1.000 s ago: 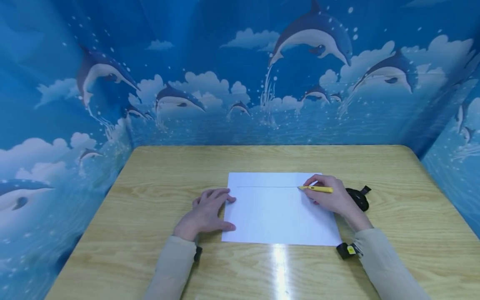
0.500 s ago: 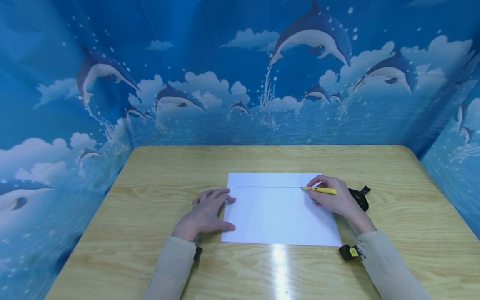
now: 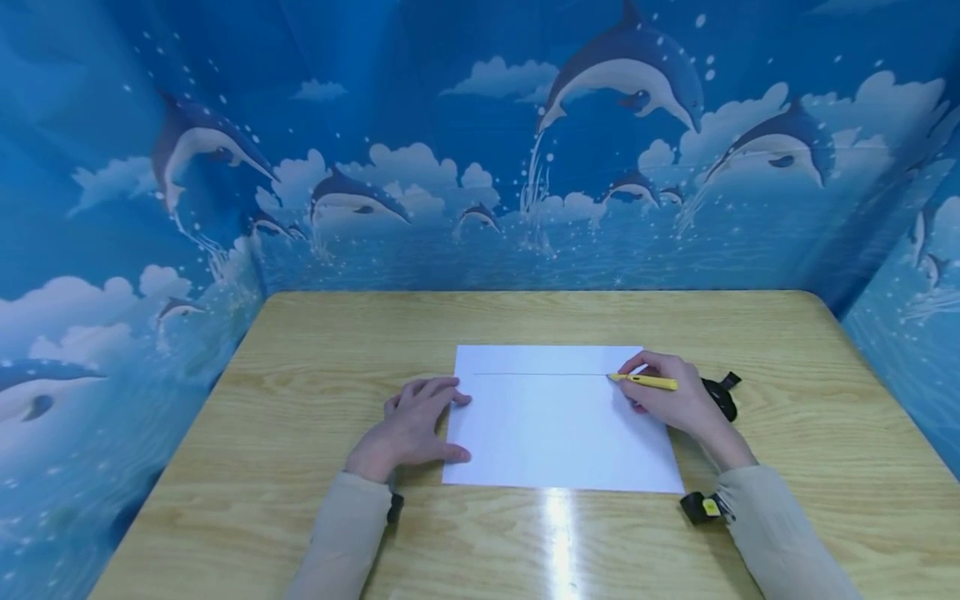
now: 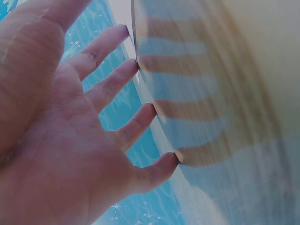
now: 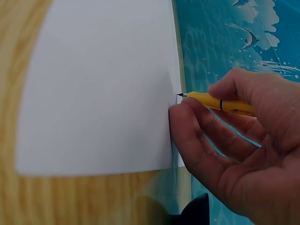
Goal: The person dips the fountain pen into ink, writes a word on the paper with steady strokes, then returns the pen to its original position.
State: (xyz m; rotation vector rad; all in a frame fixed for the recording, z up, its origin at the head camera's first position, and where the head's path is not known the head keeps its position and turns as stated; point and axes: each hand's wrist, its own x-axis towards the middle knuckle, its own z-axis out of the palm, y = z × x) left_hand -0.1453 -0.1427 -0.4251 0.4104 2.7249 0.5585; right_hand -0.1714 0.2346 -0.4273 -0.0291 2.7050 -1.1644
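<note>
A white sheet of paper [image 3: 547, 433] lies on the table, with one thin dark line [image 3: 532, 374] drawn across its upper part. My right hand [image 3: 671, 398] pinches a yellow fountain pen [image 3: 654, 382] between thumb and fingers, its tip at the line's right end. In the right wrist view the pen's nib [image 5: 182, 95] touches the paper, and the curled lower fingers rest on the sheet. My left hand [image 3: 408, 427] lies at the paper's left edge with fingers spread and thumb on the sheet. In the left wrist view its fingertips [image 4: 164, 164] press on the surface.
A rounded black object with a short strap [image 3: 723, 398] lies beyond the right wrist, partly hidden by it. The wood-grain table [image 3: 337, 325] meets a blue dolphin-print curtain [image 3: 420, 242] at the back and sides. Small black devices [image 3: 699, 507] sit at both wrists.
My right hand and the pen have slid a little to the right, and the drawn line has grown longer that way. The left hand and paper have stayed in place.
</note>
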